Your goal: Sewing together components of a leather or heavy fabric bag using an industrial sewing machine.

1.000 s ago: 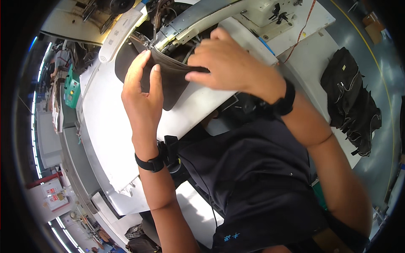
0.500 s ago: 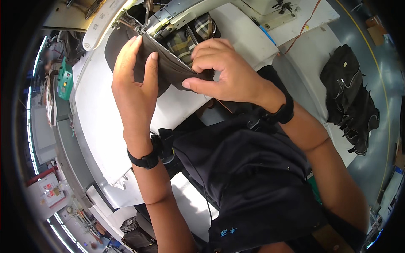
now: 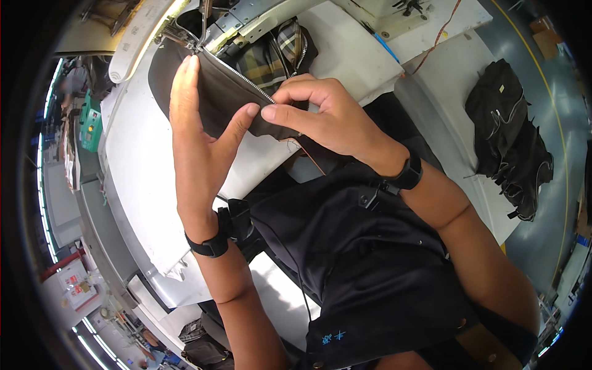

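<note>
A dark brown fabric piece (image 3: 216, 92) with a metal zipper (image 3: 246, 81) along its edge lies under the needle area of a sewing machine (image 3: 196, 44). My left hand (image 3: 200, 123) rests flat on the fabric, thumb and fingers spread, fingertips close to the presser foot. My right hand (image 3: 324, 114) pinches the zipper edge between thumb and fingers, to the right of my left thumb. Plaid lining (image 3: 262, 65) in yellow, black and white shows behind the zipper. What lies under my right fingers is partly hidden.
The white table (image 3: 142, 166) carries the machine. A blue pen-like tool (image 3: 383, 44) lies at its far right. Dark zippered fabric pieces (image 3: 509, 135) are heaped at the right. A green box (image 3: 90, 126) stands at the left, and a red-brown cord (image 3: 439, 38) hangs at the back right.
My left thumb has spread to the right, toward my right thumb. My right fingers have closed onto the zipper edge, and the fabric edge lies straighter.
</note>
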`<state>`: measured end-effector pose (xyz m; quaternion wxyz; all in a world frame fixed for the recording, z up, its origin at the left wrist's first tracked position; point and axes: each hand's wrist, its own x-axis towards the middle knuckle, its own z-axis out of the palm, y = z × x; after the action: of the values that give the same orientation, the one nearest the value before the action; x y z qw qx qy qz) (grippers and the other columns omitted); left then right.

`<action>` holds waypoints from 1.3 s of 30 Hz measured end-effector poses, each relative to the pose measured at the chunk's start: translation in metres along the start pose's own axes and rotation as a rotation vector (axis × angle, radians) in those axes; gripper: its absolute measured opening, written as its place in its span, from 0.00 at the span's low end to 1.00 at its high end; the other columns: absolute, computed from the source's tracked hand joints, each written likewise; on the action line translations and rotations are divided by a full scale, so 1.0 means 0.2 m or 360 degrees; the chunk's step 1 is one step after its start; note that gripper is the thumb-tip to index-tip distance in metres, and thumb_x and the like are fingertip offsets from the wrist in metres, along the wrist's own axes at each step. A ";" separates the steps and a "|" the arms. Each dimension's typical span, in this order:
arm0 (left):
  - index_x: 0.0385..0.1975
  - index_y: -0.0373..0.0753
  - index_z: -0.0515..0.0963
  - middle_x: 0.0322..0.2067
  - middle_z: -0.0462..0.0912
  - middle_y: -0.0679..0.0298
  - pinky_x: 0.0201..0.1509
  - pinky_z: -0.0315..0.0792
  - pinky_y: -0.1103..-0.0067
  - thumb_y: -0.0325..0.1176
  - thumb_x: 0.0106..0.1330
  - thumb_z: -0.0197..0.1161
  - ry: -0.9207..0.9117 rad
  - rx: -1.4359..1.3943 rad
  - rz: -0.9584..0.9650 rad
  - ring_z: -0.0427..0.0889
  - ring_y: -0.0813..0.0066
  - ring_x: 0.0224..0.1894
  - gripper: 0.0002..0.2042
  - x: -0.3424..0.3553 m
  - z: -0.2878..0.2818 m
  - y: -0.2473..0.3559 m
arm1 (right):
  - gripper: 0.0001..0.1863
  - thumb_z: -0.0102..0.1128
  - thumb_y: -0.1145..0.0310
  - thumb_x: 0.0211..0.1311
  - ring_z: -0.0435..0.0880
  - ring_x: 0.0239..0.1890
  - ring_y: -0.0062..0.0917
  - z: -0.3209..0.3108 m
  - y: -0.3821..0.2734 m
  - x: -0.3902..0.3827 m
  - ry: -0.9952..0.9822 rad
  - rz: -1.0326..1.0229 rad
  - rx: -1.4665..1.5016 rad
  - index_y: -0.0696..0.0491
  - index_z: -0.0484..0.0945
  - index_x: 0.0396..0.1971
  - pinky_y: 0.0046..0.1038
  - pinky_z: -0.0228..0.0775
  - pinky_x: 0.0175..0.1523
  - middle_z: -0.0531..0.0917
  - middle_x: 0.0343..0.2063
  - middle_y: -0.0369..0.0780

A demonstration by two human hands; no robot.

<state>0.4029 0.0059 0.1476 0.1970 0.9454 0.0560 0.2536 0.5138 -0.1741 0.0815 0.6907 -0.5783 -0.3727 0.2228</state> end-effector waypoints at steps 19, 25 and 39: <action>0.71 0.30 0.67 0.71 0.69 0.44 0.76 0.62 0.66 0.36 0.65 0.76 -0.0017 -0.0052 -0.0052 0.68 0.52 0.73 0.37 0.02 -0.01 0.00 | 0.10 0.75 0.68 0.62 0.80 0.47 0.30 0.07 0.03 -0.01 0.0201 -0.0541 -0.0427 0.57 0.83 0.29 0.33 0.67 0.60 0.84 0.31 0.36; 0.68 0.32 0.72 0.69 0.72 0.46 0.74 0.64 0.65 0.38 0.68 0.73 -0.0038 -0.0032 -0.0085 0.72 0.51 0.71 0.31 0.01 -0.06 0.04 | 0.10 0.70 0.63 0.68 0.85 0.47 0.25 0.10 0.00 -0.02 0.0173 -0.0439 -0.0028 0.53 0.84 0.29 0.45 0.49 0.79 0.86 0.33 0.33; 0.68 0.34 0.73 0.68 0.73 0.47 0.76 0.60 0.62 0.36 0.68 0.71 -0.0071 -0.0039 -0.0121 0.69 0.48 0.72 0.29 0.02 -0.08 0.06 | 0.11 0.68 0.66 0.72 0.84 0.53 0.23 0.16 -0.06 -0.05 0.0178 -0.0059 0.0381 0.58 0.85 0.30 0.44 0.51 0.78 0.86 0.28 0.34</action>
<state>0.3980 0.0022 0.1667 0.2193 0.9455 0.0842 0.2255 0.4803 -0.1638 0.0917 0.7785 -0.4961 -0.3151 0.2203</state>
